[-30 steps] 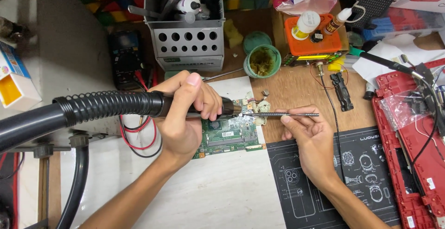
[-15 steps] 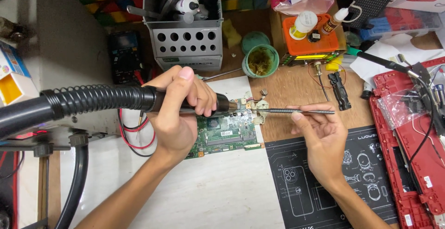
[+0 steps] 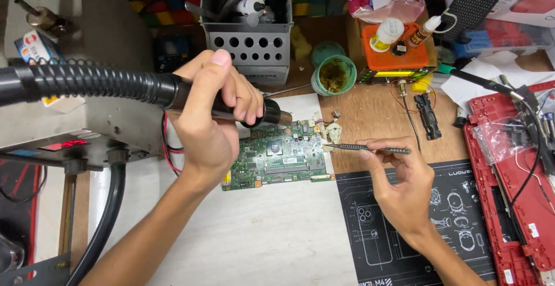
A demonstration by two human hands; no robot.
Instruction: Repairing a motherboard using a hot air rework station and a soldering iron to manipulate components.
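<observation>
1. At the far left a ribbed black hose runs rightward over a grey station box with a red display, which stands on the left side of the tabletop.
2. The left hand is clenched around the black handle of a hot-air tool; its fingers wrap over the top, and the thumb points toward the far side.
3. The tool's nozzle end points right and hangs just above the far edge of a green circuit board.
4. The board lies flat on the pale tabletop, between the two hands and near the scene's middle.
5. Farther away stands a grey perforated metal holder with tools in it, and to its right a green tin of brownish paste.
6. The right hand grasps slim dark tweezers between thumb and fingers; the tweezers lie nearly level, with their tip at the board's right far corner.
7. Under that hand lies a black printed work mat.
8. Farther right sit an orange tray with small bottles and, at the right edge, a red device casing.
</observation>
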